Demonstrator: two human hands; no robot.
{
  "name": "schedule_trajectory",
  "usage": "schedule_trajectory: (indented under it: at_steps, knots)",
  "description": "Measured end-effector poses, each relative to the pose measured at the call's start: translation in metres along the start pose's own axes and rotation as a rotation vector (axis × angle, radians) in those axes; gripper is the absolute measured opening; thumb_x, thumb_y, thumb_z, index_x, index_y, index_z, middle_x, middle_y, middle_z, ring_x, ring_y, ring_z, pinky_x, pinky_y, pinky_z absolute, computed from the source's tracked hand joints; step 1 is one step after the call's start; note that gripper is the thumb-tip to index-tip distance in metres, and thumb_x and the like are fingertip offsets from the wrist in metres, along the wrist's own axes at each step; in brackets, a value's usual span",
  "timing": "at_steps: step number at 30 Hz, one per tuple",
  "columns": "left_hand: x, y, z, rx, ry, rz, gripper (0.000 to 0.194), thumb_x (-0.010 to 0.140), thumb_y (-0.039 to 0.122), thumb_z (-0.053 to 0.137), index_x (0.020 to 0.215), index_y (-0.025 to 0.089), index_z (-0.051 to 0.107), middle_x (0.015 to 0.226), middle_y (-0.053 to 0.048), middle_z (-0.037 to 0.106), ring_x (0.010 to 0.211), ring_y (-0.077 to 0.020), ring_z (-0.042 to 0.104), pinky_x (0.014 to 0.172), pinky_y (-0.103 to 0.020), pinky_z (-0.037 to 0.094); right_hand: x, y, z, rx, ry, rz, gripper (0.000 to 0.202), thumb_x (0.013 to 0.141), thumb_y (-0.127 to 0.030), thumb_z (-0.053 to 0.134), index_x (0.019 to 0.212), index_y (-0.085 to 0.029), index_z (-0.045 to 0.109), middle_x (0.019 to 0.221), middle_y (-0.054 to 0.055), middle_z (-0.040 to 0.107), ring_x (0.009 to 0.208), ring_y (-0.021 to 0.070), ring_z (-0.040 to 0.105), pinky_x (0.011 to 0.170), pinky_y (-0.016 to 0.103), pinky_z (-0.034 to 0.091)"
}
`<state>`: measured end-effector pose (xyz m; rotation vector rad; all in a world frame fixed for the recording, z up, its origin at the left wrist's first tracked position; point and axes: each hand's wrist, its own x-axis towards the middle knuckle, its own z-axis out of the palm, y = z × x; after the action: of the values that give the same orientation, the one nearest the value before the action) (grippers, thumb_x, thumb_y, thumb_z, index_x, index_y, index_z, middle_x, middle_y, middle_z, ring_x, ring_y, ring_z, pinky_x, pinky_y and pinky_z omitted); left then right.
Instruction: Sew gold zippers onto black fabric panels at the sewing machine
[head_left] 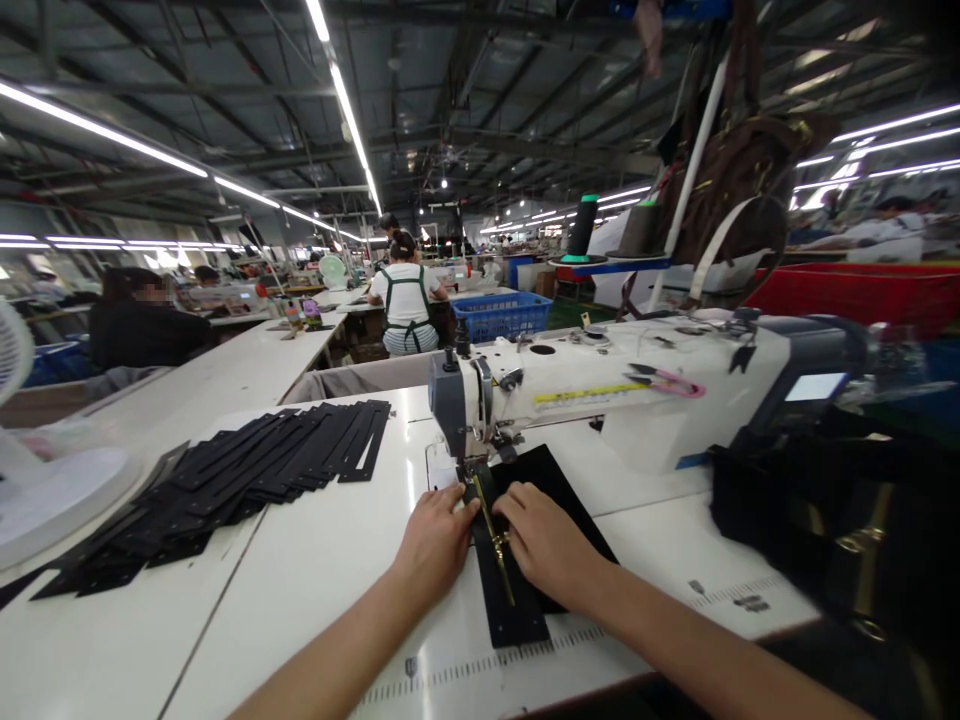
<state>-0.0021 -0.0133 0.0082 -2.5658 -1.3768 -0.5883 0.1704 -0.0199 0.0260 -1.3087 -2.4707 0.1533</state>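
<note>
My left hand lies flat on the left edge of a black fabric panel with a gold zipper running down its middle. On the right side of the same panel rests my right hand, fingers pressing beside the zipper. The panel's far end sits under the presser foot of a white sewing machine. Both hands press the piece against the white table; neither grips anything.
A long fanned row of black cut strips covers the table's left. A white fan base stands far left. Dark bags with gold zippers pile up at right. Pink snips lie on the machine. A seated worker is ahead.
</note>
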Motion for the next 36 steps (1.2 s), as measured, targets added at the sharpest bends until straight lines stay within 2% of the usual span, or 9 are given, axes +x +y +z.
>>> schedule_trajectory:
  at_steps: [3, 6, 13, 17, 21, 26, 28, 31, 36]
  knots:
    - [-0.009, 0.008, -0.002, -0.021, -0.024, 0.070, 0.032, 0.076, 0.005, 0.051, 0.104, 0.015, 0.062, 0.114, -0.012, 0.060, 0.104, -0.0242, 0.057, 0.088, -0.040, 0.048, -0.037, -0.005, -0.007, 0.036, 0.005, -0.200, 0.034, 0.073, -0.010, 0.045, 0.104, -0.016, 0.058, 0.117, 0.010, 0.052, 0.107, 0.0243, 0.044, 0.093, 0.039, 0.035]
    - [-0.016, 0.014, -0.005, -0.030, -0.034, 0.108, 0.032, 0.077, 0.004, 0.049, 0.105, 0.013, 0.061, 0.115, -0.013, 0.060, 0.106, -0.0244, 0.056, 0.089, -0.040, 0.048, -0.058, -0.012, -0.007, 0.028, -0.026, -0.277, 0.044, 0.075, -0.021, 0.049, 0.118, -0.012, 0.053, 0.125, 0.011, 0.050, 0.113, 0.0270, 0.041, 0.098, 0.041, 0.033]
    - [-0.017, 0.016, -0.013, -0.099, -0.066, 0.098, 0.036, 0.074, 0.006, 0.045, 0.105, 0.010, 0.060, 0.117, -0.015, 0.059, 0.108, -0.0245, 0.055, 0.092, -0.042, 0.047, -0.057, -0.009, 0.009, -0.049, 0.067, -0.378, 0.038, 0.081, -0.020, 0.045, 0.113, -0.003, 0.058, 0.118, 0.019, 0.056, 0.110, 0.0289, 0.047, 0.094, 0.042, 0.039]
    - [-0.015, 0.021, -0.019, -0.131, -0.080, 0.062, 0.034, 0.077, 0.011, 0.043, 0.106, 0.012, 0.061, 0.114, -0.014, 0.061, 0.107, -0.0244, 0.055, 0.092, -0.042, 0.046, -0.062, -0.011, 0.016, 0.012, 0.130, -0.339, 0.035, 0.082, -0.018, 0.043, 0.108, -0.003, 0.061, 0.114, 0.017, 0.059, 0.108, 0.0282, 0.049, 0.094, 0.041, 0.040]
    - [-0.016, 0.027, -0.013, -0.078, -0.053, 0.055, 0.034, 0.078, 0.013, 0.042, 0.105, 0.010, 0.061, 0.114, -0.016, 0.059, 0.107, -0.0284, 0.055, 0.091, -0.045, 0.045, -0.069, -0.015, 0.016, 0.089, 0.185, -0.292, 0.036, 0.081, -0.021, 0.046, 0.110, -0.004, 0.060, 0.116, 0.016, 0.058, 0.109, 0.0274, 0.049, 0.096, 0.039, 0.039]
    - [-0.017, 0.029, -0.007, -0.045, -0.037, 0.058, 0.034, 0.076, 0.011, 0.042, 0.105, 0.009, 0.060, 0.114, -0.017, 0.059, 0.108, -0.0298, 0.054, 0.091, -0.047, 0.045, -0.046, -0.007, 0.000, 0.235, 0.142, -0.229, 0.022, 0.082, -0.027, 0.049, 0.091, -0.016, 0.066, 0.095, 0.009, 0.067, 0.089, 0.0205, 0.059, 0.086, 0.034, 0.046]
    - [-0.017, 0.029, -0.007, -0.033, -0.049, 0.057, 0.034, 0.076, 0.011, 0.042, 0.105, 0.009, 0.060, 0.114, -0.018, 0.059, 0.107, -0.0296, 0.054, 0.091, -0.047, 0.045, -0.029, 0.000, -0.001, 0.206, 0.154, -0.173, 0.026, 0.086, -0.021, 0.042, 0.097, -0.014, 0.064, 0.103, 0.010, 0.065, 0.097, 0.0204, 0.058, 0.090, 0.036, 0.044]
    - [-0.015, 0.028, -0.007, -0.008, -0.064, 0.046, 0.033, 0.076, 0.011, 0.042, 0.104, 0.010, 0.060, 0.115, -0.017, 0.059, 0.108, -0.0290, 0.054, 0.092, -0.047, 0.044, -0.012, 0.009, 0.012, 0.111, 0.163, -0.136, 0.039, 0.087, -0.017, 0.036, 0.120, -0.004, 0.051, 0.128, 0.016, 0.049, 0.120, 0.0239, 0.043, 0.102, 0.042, 0.035]
    - [-0.012, 0.028, -0.008, 0.002, -0.045, 0.086, 0.031, 0.077, 0.012, 0.042, 0.103, 0.010, 0.060, 0.111, -0.016, 0.061, 0.107, -0.0281, 0.055, 0.091, -0.047, 0.045, -0.014, 0.010, 0.033, 0.044, 0.119, -0.114, 0.043, 0.088, -0.019, 0.038, 0.125, 0.000, 0.046, 0.134, 0.018, 0.041, 0.126, 0.0269, 0.035, 0.105, 0.043, 0.031]
